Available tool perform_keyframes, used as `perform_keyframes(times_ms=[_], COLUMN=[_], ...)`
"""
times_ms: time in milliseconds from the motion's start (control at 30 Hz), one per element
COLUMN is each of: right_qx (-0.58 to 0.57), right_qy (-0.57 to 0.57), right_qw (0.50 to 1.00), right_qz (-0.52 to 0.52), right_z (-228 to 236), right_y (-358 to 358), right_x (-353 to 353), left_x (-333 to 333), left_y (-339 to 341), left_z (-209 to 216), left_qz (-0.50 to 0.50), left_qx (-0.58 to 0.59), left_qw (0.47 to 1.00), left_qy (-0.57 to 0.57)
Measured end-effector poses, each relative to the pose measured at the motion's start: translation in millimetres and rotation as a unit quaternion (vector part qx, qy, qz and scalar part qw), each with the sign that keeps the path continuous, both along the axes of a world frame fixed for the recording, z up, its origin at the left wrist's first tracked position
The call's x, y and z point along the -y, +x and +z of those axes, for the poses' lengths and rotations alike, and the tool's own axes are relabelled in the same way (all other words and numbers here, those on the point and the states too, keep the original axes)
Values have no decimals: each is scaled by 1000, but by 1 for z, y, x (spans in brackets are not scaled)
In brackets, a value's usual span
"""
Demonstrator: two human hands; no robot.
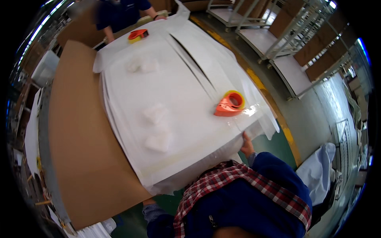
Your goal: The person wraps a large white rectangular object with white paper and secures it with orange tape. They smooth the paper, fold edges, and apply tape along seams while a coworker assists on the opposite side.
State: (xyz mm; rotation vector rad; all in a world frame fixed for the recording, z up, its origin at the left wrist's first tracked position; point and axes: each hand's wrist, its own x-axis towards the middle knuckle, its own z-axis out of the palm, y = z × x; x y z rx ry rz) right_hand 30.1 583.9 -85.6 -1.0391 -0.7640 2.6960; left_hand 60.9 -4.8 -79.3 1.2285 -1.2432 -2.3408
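Observation:
A large flat stack or panel covered in white foam sheet lies in front of me. My right hand grips the wrap at its near right edge, thumb uppermost and the other fingers partly hidden. Low at the near left corner is my left hand, mostly hidden by the brown cardboard sheet, so its fingers do not show. An orange tape dispenser with yellowish tape rests on the foam near my right hand. Several crumpled white foam pieces lie along the sheet's left half.
Across from me a co-worker in dark blue has a hand on the far edge. A second tape dispenser is near that person. Wheeled carts stand at the far right, beyond a yellow floor line. White material hangs at right.

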Motion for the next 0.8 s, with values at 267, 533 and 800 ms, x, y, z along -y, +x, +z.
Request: perform_keyframes(times_ms=[267,533,800], right_qx=[80,50,44], right_qy=[109,78,56], right_qw=[989,995,996], right_qz=[-62,-29,49], right_z=[9,39,-9], right_y=[-7,-6,2], right_x=[5,7,-33], left_x=[-13,-23,-44], left_y=[-1,0,5], left_z=[-15,-59,-30], left_qz=[-40,-31,-15], left_qx=[16,-9,3], left_qw=[999,999,996], left_qy=[-12,-43,-86])
